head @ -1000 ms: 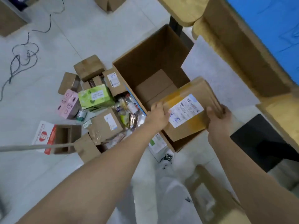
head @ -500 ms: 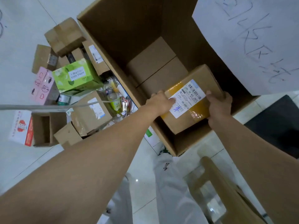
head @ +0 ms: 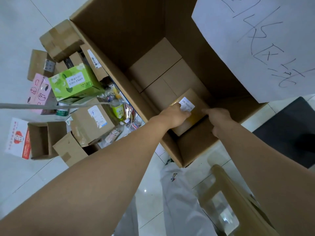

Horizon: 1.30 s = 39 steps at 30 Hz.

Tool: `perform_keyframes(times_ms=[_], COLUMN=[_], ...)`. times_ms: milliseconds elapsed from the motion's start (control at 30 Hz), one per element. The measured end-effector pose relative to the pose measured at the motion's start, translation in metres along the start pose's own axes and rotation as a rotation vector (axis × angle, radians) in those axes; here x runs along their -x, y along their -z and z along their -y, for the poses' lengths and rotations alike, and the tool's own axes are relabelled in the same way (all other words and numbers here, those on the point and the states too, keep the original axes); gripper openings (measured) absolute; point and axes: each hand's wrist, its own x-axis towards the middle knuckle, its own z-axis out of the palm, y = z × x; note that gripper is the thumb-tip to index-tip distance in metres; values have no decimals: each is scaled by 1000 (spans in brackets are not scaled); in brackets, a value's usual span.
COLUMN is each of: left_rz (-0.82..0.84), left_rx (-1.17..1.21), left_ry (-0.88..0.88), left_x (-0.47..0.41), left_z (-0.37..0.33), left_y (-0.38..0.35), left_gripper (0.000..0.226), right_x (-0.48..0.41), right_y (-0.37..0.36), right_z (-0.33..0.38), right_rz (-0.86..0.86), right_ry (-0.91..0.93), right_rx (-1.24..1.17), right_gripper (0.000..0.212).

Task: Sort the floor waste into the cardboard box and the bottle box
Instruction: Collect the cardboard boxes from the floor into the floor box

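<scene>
Head view. Item: parcel point(head: 188, 103), white label up, low inside the cardboard box point(head: 127, 31), toward its 5 o'clock corner. Grip, left hand point(head: 173, 115): holding the parcel's 9 o'clock edge. Grip, right hand point(head: 217, 116): holding its 3 o'clock edge. We judge it wants setting flat on the bottom, both sides freed together. Loose bottles point(head: 117, 109) lie on the floor point(head: 20, 181), 9 o'clock of the box.

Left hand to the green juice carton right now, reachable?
Probably not directly: the left hand is deep in the cardboard box on the parcel, and its wall stands between it and the green juice carton. Over the rim, likely yes.
</scene>
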Motion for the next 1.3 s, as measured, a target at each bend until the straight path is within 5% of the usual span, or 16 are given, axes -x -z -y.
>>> perform_keyframes(times_ms=[400, 567, 733, 967, 1300], left_rz=[-78, -271, -476, -633, -511], left_rx=[106, 168, 491, 855, 851], left_ry=[-62, -171, -266, -246, 24], left_x=[25, 49, 86, 130, 160], left_z=[0, 13, 37, 126, 302], left_y=[-3, 10, 37, 67, 28], left_gripper=[57, 42, 34, 34, 27], right_x=[39, 75, 124, 205, 192], right_y=[-14, -26, -63, -156, -275], right_z=[-11, -12, -2, -22, -133], right_rz=[57, 45, 27, 152, 241], right_ry=[75, 211, 399, 660, 479], right_rx=[-36, -163, -232, -155, 99], right_gripper=[47, 49, 46, 36, 43])
